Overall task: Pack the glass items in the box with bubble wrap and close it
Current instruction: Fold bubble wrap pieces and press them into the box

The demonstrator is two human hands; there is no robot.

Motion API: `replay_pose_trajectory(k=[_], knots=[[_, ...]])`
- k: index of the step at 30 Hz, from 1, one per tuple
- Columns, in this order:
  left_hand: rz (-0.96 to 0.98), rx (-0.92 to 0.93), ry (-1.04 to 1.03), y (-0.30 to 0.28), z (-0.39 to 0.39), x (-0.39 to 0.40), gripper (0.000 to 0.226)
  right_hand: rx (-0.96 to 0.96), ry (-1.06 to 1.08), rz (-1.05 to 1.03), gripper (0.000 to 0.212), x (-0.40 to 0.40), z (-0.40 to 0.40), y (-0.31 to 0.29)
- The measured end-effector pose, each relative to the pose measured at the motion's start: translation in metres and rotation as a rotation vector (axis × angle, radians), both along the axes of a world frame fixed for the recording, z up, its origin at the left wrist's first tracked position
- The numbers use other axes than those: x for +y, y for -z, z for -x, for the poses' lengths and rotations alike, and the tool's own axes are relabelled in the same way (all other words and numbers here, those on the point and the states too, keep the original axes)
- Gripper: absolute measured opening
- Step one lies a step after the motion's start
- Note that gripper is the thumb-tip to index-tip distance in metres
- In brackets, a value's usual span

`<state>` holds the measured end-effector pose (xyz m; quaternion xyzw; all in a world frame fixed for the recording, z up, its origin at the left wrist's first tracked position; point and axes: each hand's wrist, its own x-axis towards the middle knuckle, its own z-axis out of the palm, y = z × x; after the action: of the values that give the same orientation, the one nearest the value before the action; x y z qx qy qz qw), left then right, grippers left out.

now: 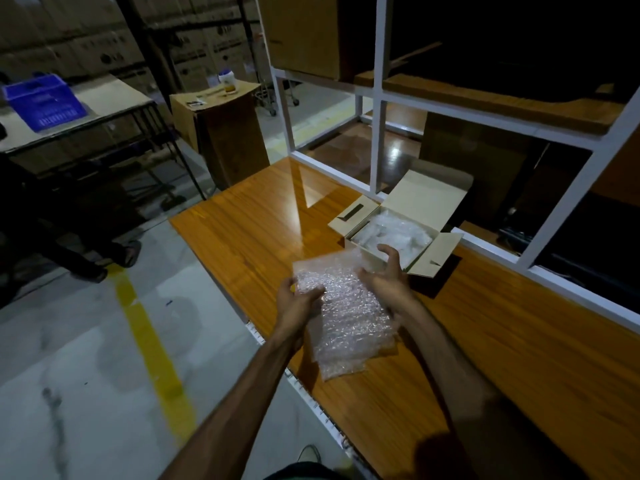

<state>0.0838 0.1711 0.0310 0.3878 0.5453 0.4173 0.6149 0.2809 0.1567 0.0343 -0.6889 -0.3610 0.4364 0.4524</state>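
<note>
- Dim warehouse floor fills the view from 7 to 10 o'clock, crossed by a yellow line; stacked cartons stand far off at 11.
- Wooden table runs from centre down to 5 o'clock, the working surface for the packing.
- White frame rises from the table's far edge at 1 o'clock, with the box tucked just beside its foot.
- Box sits at 2 o'clock of centre, flaps spread open so things can go in; clear wrapped stuff already lies inside, though I cannot tell which glass pieces.
- Wrap, a bubble sheet, is at centre, lifted off the table at its far end and trailing down toward 6 o'clock, probably held up to be laid over the contents.
- Left hand pinches the sheet's near-left edge, fingers curled over it.
- Right hand is at the sheet's right edge, fingers spread wide toward the box; whether it grips the sheet I cannot tell.
- Closing is not yet done.
</note>
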Motion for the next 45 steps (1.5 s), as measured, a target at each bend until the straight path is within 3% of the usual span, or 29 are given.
replay_pose_trajectory(k=[3,6,9,15,21,26,28,32,34,36,38,42,45], knots=[[-0.035,0.021,-0.023,0.007,0.002,-0.001,0.089,0.100,-0.120,-0.042,0.052,-0.010,0.006,0.010],[-0.113,0.026,0.164,0.011,0.009,-0.003,0.112,0.067,-0.159,-0.040,0.047,-0.012,0.010,0.015],[-0.241,0.156,0.278,0.015,0.013,-0.004,0.095,0.035,-0.184,-0.057,0.058,-0.015,0.011,0.014],[-0.441,0.431,0.279,0.025,0.016,0.003,0.054,-0.116,-0.240,-0.111,0.062,-0.015,0.014,0.020],[-0.544,0.590,0.181,0.016,0.017,0.009,0.019,-0.350,-0.285,-0.132,0.035,-0.009,0.010,0.019],[-0.520,0.762,0.139,0.011,0.020,0.022,0.020,-0.404,-0.274,-0.110,0.022,-0.001,0.001,0.010],[-0.450,0.691,0.166,0.011,0.023,0.028,0.028,-0.323,-0.216,-0.115,0.023,0.002,-0.002,0.010],[-0.240,0.191,0.218,-0.001,0.024,0.026,0.035,0.008,-0.150,-0.152,0.024,0.006,-0.005,0.006],[-0.204,0.065,0.237,-0.006,0.020,0.022,0.031,0.144,-0.162,-0.161,0.034,0.003,-0.001,0.003],[-0.208,0.046,0.228,-0.007,0.016,0.019,0.028,0.143,-0.198,-0.130,0.057,0.001,0.003,0.005],[-0.183,0.024,0.196,-0.005,0.012,0.017,0.034,0.086,-0.204,-0.102,0.066,-0.001,0.008,0.009],[-0.106,0.041,0.091,0.003,0.011,0.019,0.063,0.027,-0.097,-0.186,0.071,-0.001,0.009,0.017],[-0.142,-0.015,0.114,0.004,0.012,0.016,0.076,-0.027,-0.019,-0.122,0.060,-0.001,0.013,0.017]])
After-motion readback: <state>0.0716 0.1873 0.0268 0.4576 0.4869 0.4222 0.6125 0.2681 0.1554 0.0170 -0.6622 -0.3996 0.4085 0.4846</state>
